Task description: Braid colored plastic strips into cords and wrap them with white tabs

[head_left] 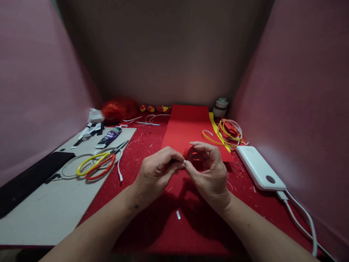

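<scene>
Both my hands meet above the red cloth, in front of a red paper sheet. My right hand holds a curled red strip with a ridged edge, its fingers bent round it. The thumb and index finger of my left hand pinch at a tiny white piece, right where my right thumb tip touches. How the white piece joins the red strip is hidden by the fingertips. A small white strip lies on the cloth below my hands.
On the left, a pale board bears scissors, a glue tube and a black case. At right are a white power bank with cables and coiled yellow strips. A jar and a red bag stand behind.
</scene>
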`<action>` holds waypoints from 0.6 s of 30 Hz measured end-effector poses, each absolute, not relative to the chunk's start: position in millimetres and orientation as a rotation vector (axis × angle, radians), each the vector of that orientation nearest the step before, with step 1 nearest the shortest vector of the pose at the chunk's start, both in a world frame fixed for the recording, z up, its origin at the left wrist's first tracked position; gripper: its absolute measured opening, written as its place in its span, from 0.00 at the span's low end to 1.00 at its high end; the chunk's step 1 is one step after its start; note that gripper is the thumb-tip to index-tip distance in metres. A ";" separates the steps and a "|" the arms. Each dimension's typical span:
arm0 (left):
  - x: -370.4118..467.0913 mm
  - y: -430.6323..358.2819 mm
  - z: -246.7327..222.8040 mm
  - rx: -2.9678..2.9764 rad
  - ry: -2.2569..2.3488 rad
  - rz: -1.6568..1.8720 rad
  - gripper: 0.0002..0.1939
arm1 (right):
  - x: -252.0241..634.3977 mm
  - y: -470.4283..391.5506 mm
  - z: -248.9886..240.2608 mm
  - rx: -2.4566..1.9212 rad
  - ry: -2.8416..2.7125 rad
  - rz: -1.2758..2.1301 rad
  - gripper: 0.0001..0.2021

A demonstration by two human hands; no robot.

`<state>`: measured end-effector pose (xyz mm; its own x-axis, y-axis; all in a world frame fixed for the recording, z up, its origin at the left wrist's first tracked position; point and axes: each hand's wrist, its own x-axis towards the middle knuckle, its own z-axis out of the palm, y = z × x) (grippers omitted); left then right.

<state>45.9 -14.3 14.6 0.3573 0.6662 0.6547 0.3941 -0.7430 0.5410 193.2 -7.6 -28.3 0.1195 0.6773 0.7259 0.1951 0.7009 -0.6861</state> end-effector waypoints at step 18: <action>44.2 -12.5 17.8 2.448 0.905 1.265 0.04 | 187.9 -8.1 -15.0 -0.707 -1.259 0.748 0.16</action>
<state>44.2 -12.5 17.8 0.4330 0.6234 0.6510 0.4151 -0.7790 0.4699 187.9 -8.1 -15.0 0.1438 0.8145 0.5620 -0.1043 0.5773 -0.8099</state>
